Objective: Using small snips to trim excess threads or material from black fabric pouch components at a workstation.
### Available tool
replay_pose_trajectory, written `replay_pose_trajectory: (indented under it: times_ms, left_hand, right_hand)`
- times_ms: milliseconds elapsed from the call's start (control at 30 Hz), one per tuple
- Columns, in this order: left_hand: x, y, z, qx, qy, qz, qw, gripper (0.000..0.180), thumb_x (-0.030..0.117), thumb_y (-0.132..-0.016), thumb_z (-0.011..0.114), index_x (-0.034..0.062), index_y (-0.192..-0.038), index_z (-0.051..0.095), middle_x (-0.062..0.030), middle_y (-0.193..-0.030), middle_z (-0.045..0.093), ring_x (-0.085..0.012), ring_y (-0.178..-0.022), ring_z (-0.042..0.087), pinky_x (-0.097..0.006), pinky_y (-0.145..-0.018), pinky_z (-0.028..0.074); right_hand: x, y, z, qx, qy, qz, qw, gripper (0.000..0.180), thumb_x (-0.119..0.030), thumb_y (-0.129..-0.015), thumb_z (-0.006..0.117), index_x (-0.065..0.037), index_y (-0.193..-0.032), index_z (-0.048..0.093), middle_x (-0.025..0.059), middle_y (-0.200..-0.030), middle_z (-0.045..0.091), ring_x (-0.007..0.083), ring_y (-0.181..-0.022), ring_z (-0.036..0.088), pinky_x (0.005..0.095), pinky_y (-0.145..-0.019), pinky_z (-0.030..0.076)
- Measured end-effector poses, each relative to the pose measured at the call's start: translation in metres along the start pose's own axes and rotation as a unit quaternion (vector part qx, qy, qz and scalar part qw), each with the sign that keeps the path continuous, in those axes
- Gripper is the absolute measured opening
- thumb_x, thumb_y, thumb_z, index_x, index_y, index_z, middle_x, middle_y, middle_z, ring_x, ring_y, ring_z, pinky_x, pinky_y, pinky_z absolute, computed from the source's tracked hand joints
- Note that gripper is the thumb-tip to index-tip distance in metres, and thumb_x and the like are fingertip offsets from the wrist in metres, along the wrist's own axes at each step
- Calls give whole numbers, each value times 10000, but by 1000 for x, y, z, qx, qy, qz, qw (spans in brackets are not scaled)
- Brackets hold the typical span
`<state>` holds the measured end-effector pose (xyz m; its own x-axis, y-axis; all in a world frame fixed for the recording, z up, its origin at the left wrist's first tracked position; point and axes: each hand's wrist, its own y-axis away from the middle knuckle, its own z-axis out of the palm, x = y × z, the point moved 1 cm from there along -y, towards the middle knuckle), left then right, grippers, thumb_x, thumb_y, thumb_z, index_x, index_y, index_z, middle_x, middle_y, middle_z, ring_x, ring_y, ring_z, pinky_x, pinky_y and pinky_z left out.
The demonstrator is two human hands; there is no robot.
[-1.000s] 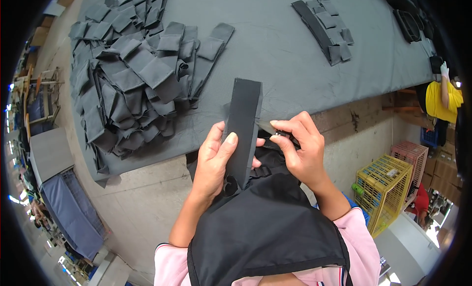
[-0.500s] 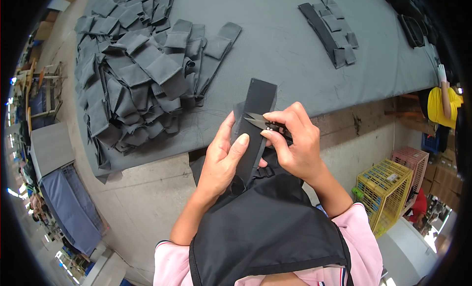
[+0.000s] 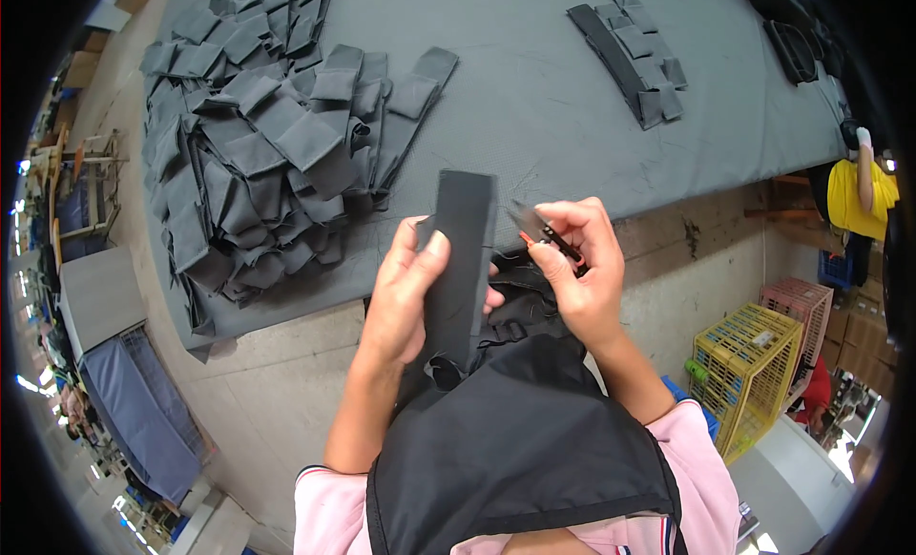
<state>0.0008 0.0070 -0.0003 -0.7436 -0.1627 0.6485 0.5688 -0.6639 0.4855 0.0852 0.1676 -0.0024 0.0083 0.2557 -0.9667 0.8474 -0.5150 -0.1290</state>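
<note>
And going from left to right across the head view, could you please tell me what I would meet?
Blue cloth, pile of fabric pieces, fabric strip held in the left hand, scissors held in the right hand, yellow crate, yellow shirt.

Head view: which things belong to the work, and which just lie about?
In use, or likely so:
dark strip, in the grip of the left hand
snips, in the grip of the right hand
heap of grey fabric pieces

Apparently just lying about:
yellow crate
pink crate
</note>
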Motion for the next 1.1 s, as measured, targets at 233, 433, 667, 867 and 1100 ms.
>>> replay_pose_trajectory:
  times_ms: [233,433,667,867,1100]
  left_hand:
    - [-5,-9,0,40,0,18,999,252,261,-961,496,52,-1092,443,-118,-874,617,-173,-656,637,-275,-600,547]
    - [-3,-10,-4,53,-17,39,998,264,254,-954,514,48,-1112,463,-84,-824,608,-149,-632,607,-270,-576,526]
    - [-11,-16,-19,24,65,-2,998,274,283,-960,497,56,-1114,483,-49,-780,585,-139,-554,559,-262,-507,449]
    - [-13,-16,-19,-6,109,-35,993,277,280,-959,498,55,-1120,482,-38,-789,582,-137,-548,553,-248,-478,418]
    - [-3,-10,-6,90,3,30,995,147,103,-900,540,54,-1004,449,-89,-827,602,-197,-726,656,-318,-624,565]
  right_hand:
    - [10,4,13,-110,-124,101,981,162,-95,-821,688,-22,-915,578,-28,-773,498,61,-679,435,218,-614,383]
    - [6,-6,5,-74,-379,204,899,93,-78,-874,617,-17,-838,557,-25,-755,496,38,-627,418,202,-566,351]
    - [23,14,12,-60,-39,45,996,276,-39,-803,670,-23,-1050,550,55,-878,530,112,-719,543,242,-658,464]
    - [9,10,14,-89,-18,-55,994,298,10,-762,678,-28,-1042,585,68,-842,526,115,-635,515,240,-631,461]
    - [8,13,8,-88,-134,84,984,282,49,-772,645,-23,-1036,575,32,-820,517,80,-655,503,218,-634,455]
